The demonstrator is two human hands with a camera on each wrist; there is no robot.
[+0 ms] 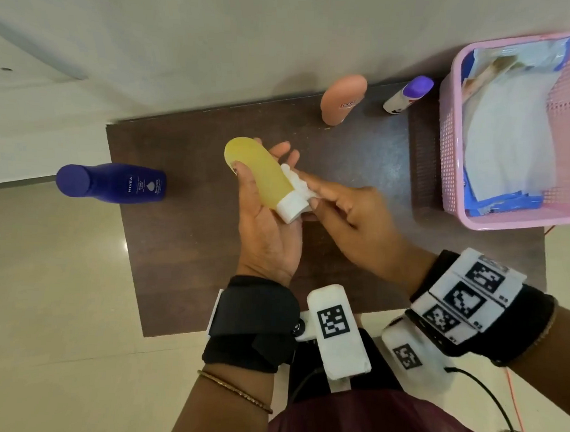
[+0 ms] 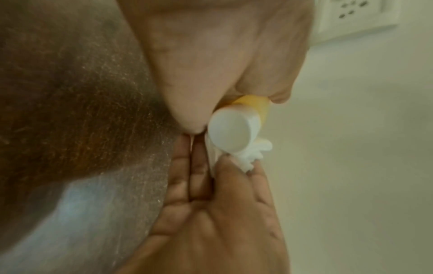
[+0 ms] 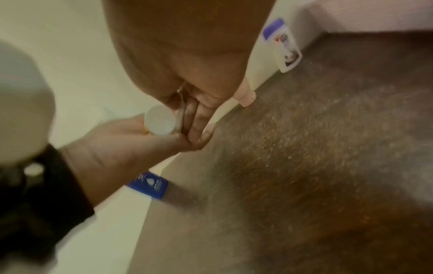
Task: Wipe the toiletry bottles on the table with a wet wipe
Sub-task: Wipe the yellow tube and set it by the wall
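My left hand [image 1: 265, 194] grips a yellow bottle [image 1: 258, 167] with a white cap [image 1: 291, 206] above the dark table [image 1: 182, 243], cap end toward me. My right hand [image 1: 341, 206] pinches a bunched white wet wipe [image 1: 296, 179] against the bottle's neck and cap. In the left wrist view the cap [image 2: 230, 129] faces the camera with the wipe [image 2: 255, 153] pressed beside it. A blue Nivea bottle [image 1: 112, 183] lies at the table's left edge. A peach bottle [image 1: 342, 99] and a white bottle with a purple cap [image 1: 408, 94] stand at the far edge.
A pink plastic basket [image 1: 510, 216] holding a wipes packet and loose white sheets sits at the table's right end. Pale tiled floor surrounds the small table. A wall socket [image 2: 356, 16] shows in the left wrist view.
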